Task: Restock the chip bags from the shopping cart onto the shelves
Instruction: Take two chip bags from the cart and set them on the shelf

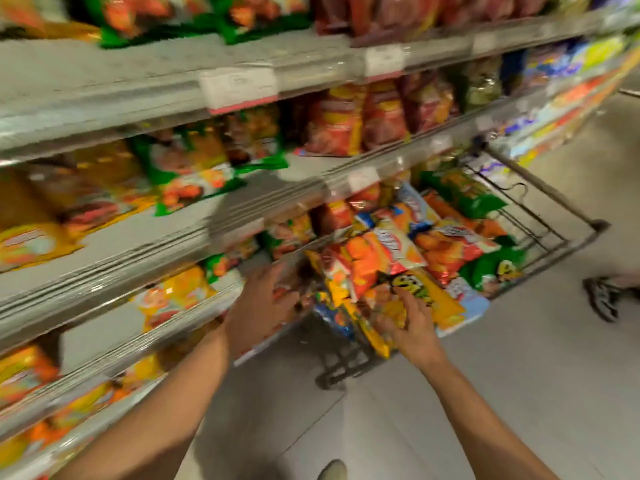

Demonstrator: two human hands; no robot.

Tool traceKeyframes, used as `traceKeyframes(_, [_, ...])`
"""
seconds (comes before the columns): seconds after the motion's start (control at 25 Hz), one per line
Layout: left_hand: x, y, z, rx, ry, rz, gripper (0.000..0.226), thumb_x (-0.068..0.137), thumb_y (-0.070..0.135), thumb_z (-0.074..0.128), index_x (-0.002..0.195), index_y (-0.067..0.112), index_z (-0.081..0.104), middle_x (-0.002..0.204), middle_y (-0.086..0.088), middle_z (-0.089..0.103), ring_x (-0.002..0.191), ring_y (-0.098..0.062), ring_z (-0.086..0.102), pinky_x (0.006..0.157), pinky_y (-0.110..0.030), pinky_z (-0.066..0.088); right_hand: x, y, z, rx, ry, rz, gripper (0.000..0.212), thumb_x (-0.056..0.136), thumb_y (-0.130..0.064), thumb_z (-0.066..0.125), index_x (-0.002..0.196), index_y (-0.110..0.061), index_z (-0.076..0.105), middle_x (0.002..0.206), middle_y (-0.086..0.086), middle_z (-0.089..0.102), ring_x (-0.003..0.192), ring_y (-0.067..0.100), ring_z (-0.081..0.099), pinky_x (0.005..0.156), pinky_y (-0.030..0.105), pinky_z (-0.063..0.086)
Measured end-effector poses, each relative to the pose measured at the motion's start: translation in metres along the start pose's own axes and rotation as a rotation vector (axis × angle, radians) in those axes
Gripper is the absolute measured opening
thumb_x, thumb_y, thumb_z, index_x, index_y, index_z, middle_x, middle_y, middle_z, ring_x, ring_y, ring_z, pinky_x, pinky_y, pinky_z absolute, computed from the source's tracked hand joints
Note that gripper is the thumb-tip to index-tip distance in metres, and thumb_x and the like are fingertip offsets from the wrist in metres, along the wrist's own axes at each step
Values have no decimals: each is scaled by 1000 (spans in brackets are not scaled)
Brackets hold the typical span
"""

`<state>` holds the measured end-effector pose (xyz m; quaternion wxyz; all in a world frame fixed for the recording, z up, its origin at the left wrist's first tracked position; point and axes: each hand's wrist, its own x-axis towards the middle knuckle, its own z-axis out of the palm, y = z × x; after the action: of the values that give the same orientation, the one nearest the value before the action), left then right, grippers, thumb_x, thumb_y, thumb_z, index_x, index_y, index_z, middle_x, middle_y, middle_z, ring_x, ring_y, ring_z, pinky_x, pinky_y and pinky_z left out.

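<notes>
Chip bags (408, 244) fill the cart (540, 220), heaped above its wire rim in orange, yellow, green and blue. At the near end of the cart, the right hand (412, 323) rests on a yellow bag (426, 296) with a cartoon face on it; the fingers are spread and curled over the bag's near edge, touching it, though blur hides whether they actually grip it. Just left of the cart's near corner, the left hand (256, 310) reaches toward a reddish bag (287, 289) at the cart's side; its fingers point forward, close together, and whether they are clamped on that bag cannot be told. Left of the cart and touching or nearly touching it stand the shelves (173, 237), several tiers with price tags (239, 88) on the rails, holding more orange, yellow, green and red bags. Right of the cart, on the grey floor (415, 410), a shoe (602, 296) of another person shows at the frame's edge. Near the bottom edge, below the cart, a shoe tip (332, 469) of the wearer appears.
</notes>
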<state>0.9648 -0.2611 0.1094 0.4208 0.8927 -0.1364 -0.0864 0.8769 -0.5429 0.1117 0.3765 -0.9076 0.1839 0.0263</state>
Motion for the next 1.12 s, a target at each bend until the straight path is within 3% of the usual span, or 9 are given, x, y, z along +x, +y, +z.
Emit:
traceKeyframes(0.24, [115, 62, 86, 115, -162, 44, 64, 90, 32, 74, 144, 9, 51, 140, -17, 54, 128, -36, 51, 107, -49, 42, 50, 77, -69, 170, 100, 111, 48, 91, -21, 73, 135, -15, 54, 117, 3, 57, 111, 23, 56, 92, 34, 47])
traceKeyframes(0.44, [201, 63, 123, 230, -290, 47, 76, 87, 40, 74, 150, 13, 42, 144, -15, 47, 136, -32, 44, 111, -40, 38, 66, 97, -52, 312, 102, 430, 31, 89, -30, 74, 110, -15, 58, 93, 2, 69, 89, 22, 64, 69, 28, 44])
traceKeyframes(0.56, [248, 59, 145, 307, -426, 2, 86, 83, 48, 76, 151, 11, 39, 150, -17, 45, 140, -34, 41, 114, -44, 37, 67, 99, -28, 372, 60, 658, 35, 89, -35, 73, 113, -15, 56, 102, 6, 68, 95, 25, 64, 78, 36, 49])
traceKeyframes(0.72, [276, 46, 158, 138, -630, -177, 101, 68, 48, 84, 151, 12, 39, 144, -16, 54, 130, -34, 54, 108, -47, 45, 70, 91, 2, 786, 98, 821, 45, 87, -25, 76, 125, -18, 54, 111, 5, 70, 97, 21, 69, 77, 37, 57])
traceKeyframes(0.84, [293, 37, 159, 158, -687, -167, 87, 72, 47, 87, 142, 14, 49, 134, -9, 61, 122, -29, 60, 104, -44, 49, 79, 82, 20, 993, 160, 741, 49, 79, -27, 81, 123, -27, 58, 111, 0, 76, 97, 20, 74, 66, 29, 60])
traceKeyframes(1.0, [295, 40, 156, 107, -707, -179, 66, 75, 42, 87, 129, 16, 60, 113, 2, 64, 107, -20, 64, 85, -29, 49, 83, 72, 31, 1010, 258, 763, 49, 79, -18, 83, 123, -15, 63, 111, 10, 76, 103, 33, 72, 87, 53, 59])
traceKeyframes(1.12, [292, 39, 156, -19, -730, -250, 58, 76, 35, 88, 126, 19, 63, 104, 7, 72, 98, -14, 69, 74, -24, 52, 80, 74, 27, 977, 288, 786, 43, 82, -18, 81, 121, -17, 64, 107, 6, 77, 96, 27, 75, 88, 53, 59])
